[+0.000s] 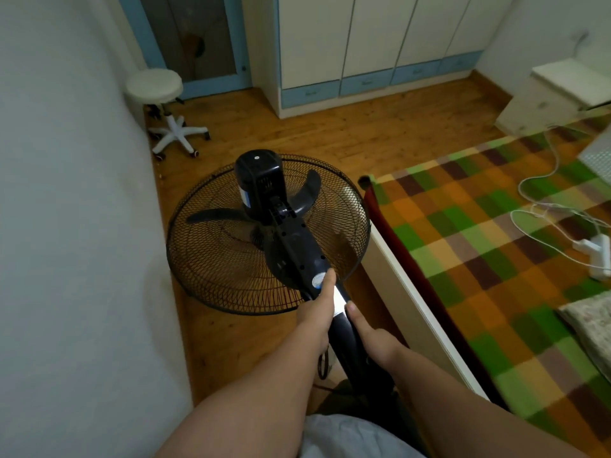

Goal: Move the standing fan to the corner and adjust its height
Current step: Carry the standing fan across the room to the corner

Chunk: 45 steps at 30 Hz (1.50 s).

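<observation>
**Head view, looking down along my forearms.** The wall (72, 226) closes off the left side. The wood floor (330, 133) runs ahead to a wardrobe (363, 44). The bed (496, 259), under a checked blanket, fills the right side.

The standing fan (264, 226) occupies the lane between wall and bed, tilted away from me. Its cage (205, 259) faces forward and down, and the motor housing (259, 180) is uppermost. Whether the cage rim touches the bed corner cannot be told, and the base is hidden beneath my arms. A stool (155, 84) stands in the far left corner, well apart from the fan.

My left hand (317, 312) clasps the fan's column (304, 252) from the left, one digit laid up along it onto a round label. My right hand (373, 338) clasps the column just below, from the right, thumb on top. Both hands grip the column, though the fingers wrapped underneath are out of sight. The fan's cord (322, 361) hangs beside my left wrist.

**Handling (judged).**
- The fan should be moderately heavy and top-loaded, since the motor and cage sit high, so it will tend to swing or tip once lifted.
- The column is stiff, smooth plastic and possibly slippery, which favours a two-handed hold.
- The column is the sound place to hold; the thin wire cage would likely bend.
- The height clamp is not visible.
- The trailing cord may snag.
</observation>
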Motion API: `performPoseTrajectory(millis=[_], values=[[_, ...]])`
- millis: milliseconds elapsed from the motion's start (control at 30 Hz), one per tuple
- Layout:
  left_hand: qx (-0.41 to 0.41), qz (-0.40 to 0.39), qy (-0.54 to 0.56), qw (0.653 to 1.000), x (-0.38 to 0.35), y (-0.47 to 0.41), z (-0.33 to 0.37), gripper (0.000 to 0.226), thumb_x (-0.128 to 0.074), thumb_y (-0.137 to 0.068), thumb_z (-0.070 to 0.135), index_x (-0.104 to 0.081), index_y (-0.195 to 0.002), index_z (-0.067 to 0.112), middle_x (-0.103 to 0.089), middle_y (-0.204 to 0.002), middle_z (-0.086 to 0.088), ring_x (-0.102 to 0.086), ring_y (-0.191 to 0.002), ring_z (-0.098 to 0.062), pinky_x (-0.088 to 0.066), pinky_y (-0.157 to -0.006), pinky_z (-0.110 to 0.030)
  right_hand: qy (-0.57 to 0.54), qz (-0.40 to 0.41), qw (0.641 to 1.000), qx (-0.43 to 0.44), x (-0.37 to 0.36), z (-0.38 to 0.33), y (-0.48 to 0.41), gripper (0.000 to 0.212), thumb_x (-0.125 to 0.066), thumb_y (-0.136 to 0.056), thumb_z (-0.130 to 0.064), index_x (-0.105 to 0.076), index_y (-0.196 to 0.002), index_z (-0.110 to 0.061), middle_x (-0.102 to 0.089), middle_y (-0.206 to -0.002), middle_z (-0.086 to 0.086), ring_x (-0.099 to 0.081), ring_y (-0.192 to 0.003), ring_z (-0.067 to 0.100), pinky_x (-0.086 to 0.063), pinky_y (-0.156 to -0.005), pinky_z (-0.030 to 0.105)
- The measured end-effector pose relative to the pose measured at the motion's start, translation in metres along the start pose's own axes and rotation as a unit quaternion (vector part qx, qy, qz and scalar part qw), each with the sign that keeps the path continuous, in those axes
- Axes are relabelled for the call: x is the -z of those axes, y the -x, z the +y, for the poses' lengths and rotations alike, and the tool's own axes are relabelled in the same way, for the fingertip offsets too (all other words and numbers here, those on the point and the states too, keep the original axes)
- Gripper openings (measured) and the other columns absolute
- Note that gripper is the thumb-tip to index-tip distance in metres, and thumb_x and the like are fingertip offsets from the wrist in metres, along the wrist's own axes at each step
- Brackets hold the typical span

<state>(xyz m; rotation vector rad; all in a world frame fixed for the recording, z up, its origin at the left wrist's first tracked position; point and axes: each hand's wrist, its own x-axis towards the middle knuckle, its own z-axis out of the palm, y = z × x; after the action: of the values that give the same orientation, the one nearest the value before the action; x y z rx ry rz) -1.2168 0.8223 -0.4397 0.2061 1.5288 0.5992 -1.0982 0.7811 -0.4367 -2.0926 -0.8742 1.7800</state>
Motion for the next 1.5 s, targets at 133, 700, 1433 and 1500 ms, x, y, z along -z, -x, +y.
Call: performPoseTrajectory(millis=[133,700,1433,1500], values=[[0.012,0.014,-0.006,1.000,-0.031,-0.036,0.067,0.116,-0.068,-0.056,0.084,-0.044,-0.142,0.009,-0.057,-0.136,-0.014,-0.057,-0.119,-0.036,-0.047,-0.103,-0.052,0.030,0.004,0.999,-0.035,0.028,-0.059,-0.052,0.134,-0.036,-0.044,-0.100,-0.035,-0.150,-0.019,-0.034,-0.156,0.011,-0.036,-0.139,0.030,-0.027,-0.111,0.043],[0.013,0.007,-0.003,1.000,-0.057,-0.160,0.294,0.109,-0.067,-0.061,0.083,-0.046,-0.138,0.009,-0.059,-0.132,-0.015,-0.059,-0.117,-0.035,-0.048,-0.103,-0.049,0.021,0.038,0.998,-0.055,0.036,-0.275,-0.195,0.143,-0.037,-0.035,-0.104,-0.047,-0.143,-0.011,-0.043,-0.149,0.016,-0.045,-0.132,0.033,-0.033,-0.112,0.047],[0.021,-0.032,-0.100,0.994,-0.041,-0.312,0.557,0.101,-0.068,-0.062,0.082,-0.051,-0.131,0.010,-0.064,-0.117,-0.012,-0.063,-0.102,-0.032,-0.053,-0.094,-0.046,-0.092,0.078,0.990,-0.069,-0.011,-0.513,-0.348,0.149,-0.040,-0.029,-0.106,-0.045,-0.144,-0.012,-0.049,-0.145,0.014,-0.050,-0.126,0.030,-0.036,-0.097,0.037],[0.025,-0.030,-0.107,0.993,-0.056,-0.328,0.573,0.103,-0.068,-0.060,0.083,-0.052,-0.130,0.009,-0.064,-0.115,-0.011,-0.064,-0.100,-0.031,-0.054,-0.091,-0.045,-0.102,0.088,0.989,-0.060,0.000,-0.526,-0.368,0.151,-0.038,-0.026,-0.106,-0.040,-0.146,-0.014,-0.045,-0.148,0.012,-0.046,-0.130,0.030,-0.033,-0.100,0.036]])
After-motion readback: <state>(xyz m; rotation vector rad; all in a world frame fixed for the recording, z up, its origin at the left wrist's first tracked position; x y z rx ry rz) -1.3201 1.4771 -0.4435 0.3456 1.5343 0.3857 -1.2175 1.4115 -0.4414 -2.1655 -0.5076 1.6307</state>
